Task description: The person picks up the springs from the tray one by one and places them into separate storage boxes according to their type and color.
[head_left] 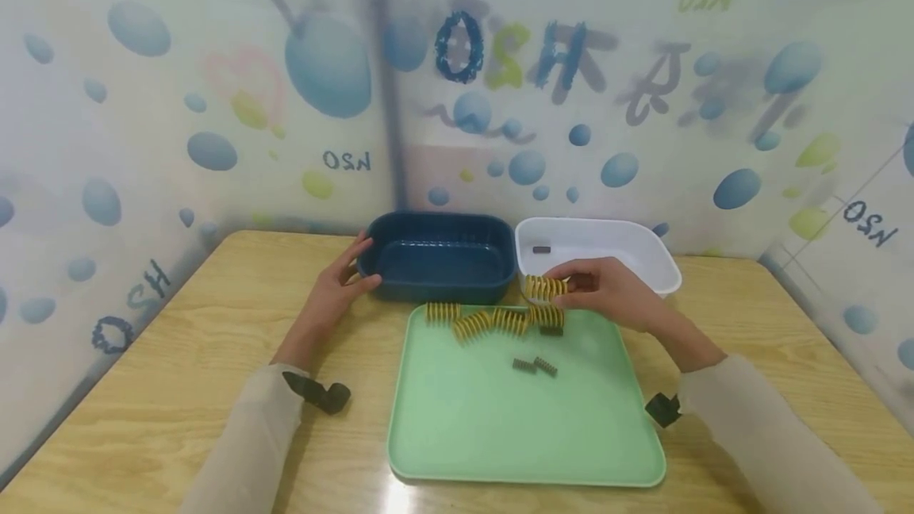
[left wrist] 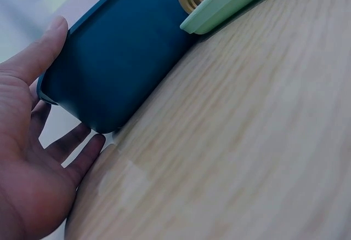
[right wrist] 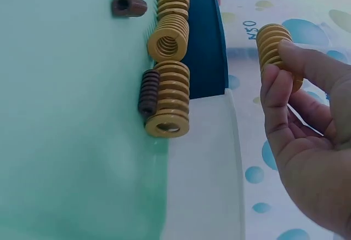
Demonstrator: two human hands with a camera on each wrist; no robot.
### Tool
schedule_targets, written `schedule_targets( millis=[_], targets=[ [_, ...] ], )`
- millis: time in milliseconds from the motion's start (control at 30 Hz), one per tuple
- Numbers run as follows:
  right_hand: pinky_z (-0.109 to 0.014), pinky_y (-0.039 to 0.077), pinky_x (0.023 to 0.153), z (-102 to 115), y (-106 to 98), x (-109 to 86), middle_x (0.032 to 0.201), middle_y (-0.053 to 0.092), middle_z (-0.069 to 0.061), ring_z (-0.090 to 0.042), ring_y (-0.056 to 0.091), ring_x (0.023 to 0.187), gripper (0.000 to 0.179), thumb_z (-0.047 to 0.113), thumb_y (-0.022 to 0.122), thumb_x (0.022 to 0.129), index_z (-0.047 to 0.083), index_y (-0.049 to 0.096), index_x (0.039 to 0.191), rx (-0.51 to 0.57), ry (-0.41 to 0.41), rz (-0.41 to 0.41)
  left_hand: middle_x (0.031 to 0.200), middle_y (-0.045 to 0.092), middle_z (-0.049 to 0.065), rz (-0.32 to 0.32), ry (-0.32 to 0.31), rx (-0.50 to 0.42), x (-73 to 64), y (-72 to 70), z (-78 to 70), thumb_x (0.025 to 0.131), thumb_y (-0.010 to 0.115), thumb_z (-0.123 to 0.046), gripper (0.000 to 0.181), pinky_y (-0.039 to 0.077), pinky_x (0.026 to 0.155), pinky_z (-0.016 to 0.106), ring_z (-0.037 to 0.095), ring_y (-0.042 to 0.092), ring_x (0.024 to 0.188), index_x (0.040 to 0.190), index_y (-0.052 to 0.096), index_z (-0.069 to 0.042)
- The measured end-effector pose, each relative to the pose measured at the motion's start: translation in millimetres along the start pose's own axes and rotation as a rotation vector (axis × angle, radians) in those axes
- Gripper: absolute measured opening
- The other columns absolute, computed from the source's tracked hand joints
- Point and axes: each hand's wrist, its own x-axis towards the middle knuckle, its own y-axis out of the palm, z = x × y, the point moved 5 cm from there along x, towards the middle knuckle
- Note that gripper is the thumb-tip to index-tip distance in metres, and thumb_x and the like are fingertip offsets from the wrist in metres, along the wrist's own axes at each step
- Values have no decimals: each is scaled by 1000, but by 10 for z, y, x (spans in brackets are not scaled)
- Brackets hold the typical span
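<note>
My right hand (head_left: 610,288) pinches a yellow coil spring (head_left: 544,288) between thumb and fingers, above the near edge of the white bin (head_left: 603,240). In the right wrist view that spring (right wrist: 272,48) is held clear of the tray. My left hand (head_left: 334,296) touches the left end of the dark blue bin (head_left: 443,290), thumb at its rim and fingers fairly straight along its outside. Several yellow springs (head_left: 510,321) lie in a row at the far edge of the green tray (head_left: 500,427). A small dark spring (right wrist: 148,92) lies against the rightmost one.
Two small dark springs (head_left: 546,366) lie nearer the tray's middle. Another small dark piece (head_left: 541,249) is inside the white bin. Both bins stand side by side behind the tray on a wooden table (head_left: 178,355). A patterned wall covering (head_left: 457,117) rises behind them.
</note>
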Motion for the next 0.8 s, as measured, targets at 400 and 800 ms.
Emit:
schedule_targets(
  millis=[400, 800],
  targets=[
    [-38, 51, 68, 84, 155, 354, 86, 69, -5, -37, 61, 81, 35, 21, 74, 85, 9, 67, 117, 13, 30, 32, 158, 17, -8, -1, 0, -28, -18, 8, -5, 93, 64, -12, 64, 21, 111, 48, 39, 25, 138, 149, 34, -9],
    [-37, 50, 69, 59, 324, 623, 88, 70, -9, -38, 62, 82, 35, 25, 74, 85, 11, 67, 117, 1, 44, 35, 158, 17, -7, 2, 11, -31, 1, 2, 17, 92, 65, -11, 64, 23, 110, 49, 38, 27, 137, 149, 35, -10]
  ],
)
